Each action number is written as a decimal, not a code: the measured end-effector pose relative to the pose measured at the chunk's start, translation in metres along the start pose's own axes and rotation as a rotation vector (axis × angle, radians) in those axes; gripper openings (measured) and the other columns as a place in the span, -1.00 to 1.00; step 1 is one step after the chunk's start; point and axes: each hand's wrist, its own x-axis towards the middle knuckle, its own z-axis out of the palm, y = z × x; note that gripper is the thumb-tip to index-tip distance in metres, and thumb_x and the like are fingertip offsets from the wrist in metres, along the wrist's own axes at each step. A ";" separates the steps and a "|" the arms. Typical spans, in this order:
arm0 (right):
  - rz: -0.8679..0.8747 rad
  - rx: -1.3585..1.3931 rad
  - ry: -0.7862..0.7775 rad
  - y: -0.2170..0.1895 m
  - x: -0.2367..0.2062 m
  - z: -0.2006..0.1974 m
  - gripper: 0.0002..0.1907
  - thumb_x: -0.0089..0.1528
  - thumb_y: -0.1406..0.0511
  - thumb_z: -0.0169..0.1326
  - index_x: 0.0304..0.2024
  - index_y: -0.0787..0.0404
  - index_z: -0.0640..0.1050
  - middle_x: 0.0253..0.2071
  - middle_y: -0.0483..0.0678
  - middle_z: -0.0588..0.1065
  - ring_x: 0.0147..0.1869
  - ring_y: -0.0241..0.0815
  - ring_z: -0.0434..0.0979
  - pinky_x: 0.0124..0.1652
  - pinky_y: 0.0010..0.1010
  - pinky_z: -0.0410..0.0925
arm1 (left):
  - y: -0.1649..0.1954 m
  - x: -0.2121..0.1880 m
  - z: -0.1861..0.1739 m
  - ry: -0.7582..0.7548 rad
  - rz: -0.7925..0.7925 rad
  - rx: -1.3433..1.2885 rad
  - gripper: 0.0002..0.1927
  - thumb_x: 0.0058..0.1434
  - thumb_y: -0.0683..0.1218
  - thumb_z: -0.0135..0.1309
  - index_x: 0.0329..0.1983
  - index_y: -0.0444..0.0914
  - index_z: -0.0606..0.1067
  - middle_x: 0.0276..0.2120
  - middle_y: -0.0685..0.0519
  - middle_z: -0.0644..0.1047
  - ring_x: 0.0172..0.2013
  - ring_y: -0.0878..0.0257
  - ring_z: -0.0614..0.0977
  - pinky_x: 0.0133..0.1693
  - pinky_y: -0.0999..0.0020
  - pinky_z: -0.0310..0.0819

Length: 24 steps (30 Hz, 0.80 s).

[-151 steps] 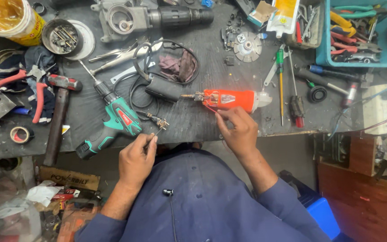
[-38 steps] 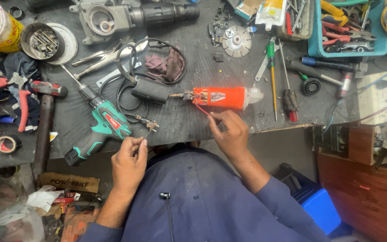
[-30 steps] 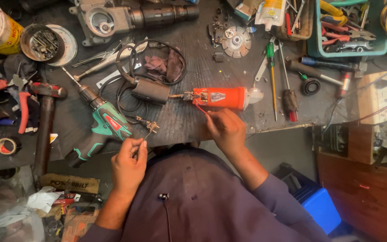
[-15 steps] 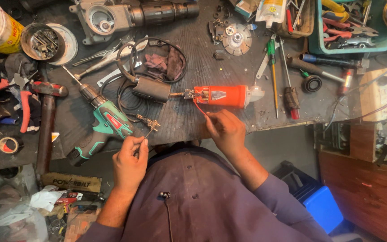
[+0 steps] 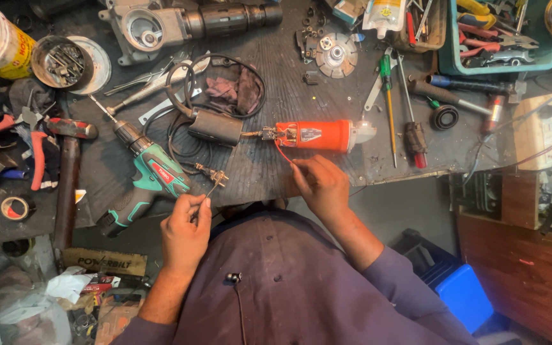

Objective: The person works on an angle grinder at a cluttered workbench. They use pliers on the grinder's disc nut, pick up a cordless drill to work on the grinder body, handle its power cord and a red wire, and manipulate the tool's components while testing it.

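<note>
Grinder (image 5: pixel 317 135) orange, red wire (image 5: pixel 282 153) pinched by right hand (image 5: pixel 321 185) | left hand (image 5: pixel 186 227) pinching thin probe (image 5: pixel 212 190) | teal tray (image 5: pixel 496 61) at 1 o'clock holding pliers (image 5: pixel 487 48)

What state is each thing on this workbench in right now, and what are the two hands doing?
Orange power tool: lying flat, rear end open, red wire hanging out.
Red wire: pinched by the right hand.
Left hand: holding a thin probe against the plug.
Green drill: lying on its side, untouched.
Hammer: lying flat.
Tape roll: lying flat.
</note>
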 end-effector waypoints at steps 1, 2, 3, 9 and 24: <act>-0.006 0.005 0.000 0.000 0.000 0.000 -0.91 0.21 0.34 0.29 -0.24 0.19 0.65 -0.42 -0.08 0.51 -0.40 -0.13 0.55 -0.40 -0.33 0.38 | 0.000 0.000 0.000 0.011 0.035 -0.013 -0.86 0.34 -0.15 0.15 -0.18 -0.34 0.50 -0.50 -0.05 0.62 -0.52 0.32 0.61 -0.46 0.37 0.46; -0.011 0.009 0.001 0.000 0.001 0.000 -0.91 0.21 0.34 0.29 -0.24 0.18 0.65 -0.41 -0.09 0.51 -0.40 -0.13 0.56 -0.40 -0.34 0.38 | 0.000 0.000 0.000 0.021 0.070 -0.027 -0.87 0.34 -0.15 0.15 -0.18 -0.34 0.49 -0.47 -0.04 0.63 -0.49 0.34 0.64 -0.44 0.38 0.47; -0.012 0.016 0.001 0.000 0.001 0.000 -0.91 0.22 0.34 0.28 -0.23 0.18 0.65 -0.41 -0.09 0.51 -0.40 -0.14 0.56 -0.40 -0.34 0.38 | 0.000 0.001 0.000 0.029 0.104 -0.037 -0.87 0.34 -0.16 0.14 -0.18 -0.34 0.48 -0.45 -0.04 0.63 -0.45 0.37 0.67 -0.43 0.39 0.49; -0.036 0.017 0.014 0.000 0.001 0.001 -0.90 0.21 0.34 0.28 -0.23 0.18 0.65 -0.39 -0.09 0.52 -0.38 -0.13 0.56 -0.39 -0.33 0.38 | -0.001 0.003 -0.002 0.019 0.105 -0.046 -0.87 0.34 -0.16 0.14 -0.18 -0.34 0.49 -0.42 -0.04 0.64 -0.44 0.34 0.68 -0.41 0.39 0.51; -0.002 0.041 0.039 -0.004 0.002 0.002 -0.92 0.20 0.38 0.29 -0.26 0.21 0.65 -0.40 -0.07 0.55 -0.35 -0.14 0.61 -0.35 -0.36 0.42 | -0.010 -0.004 -0.005 0.047 0.044 -0.020 -0.86 0.29 -0.15 0.20 -0.27 -0.34 0.51 -0.61 0.08 0.52 -0.59 0.50 0.45 -0.49 0.49 0.37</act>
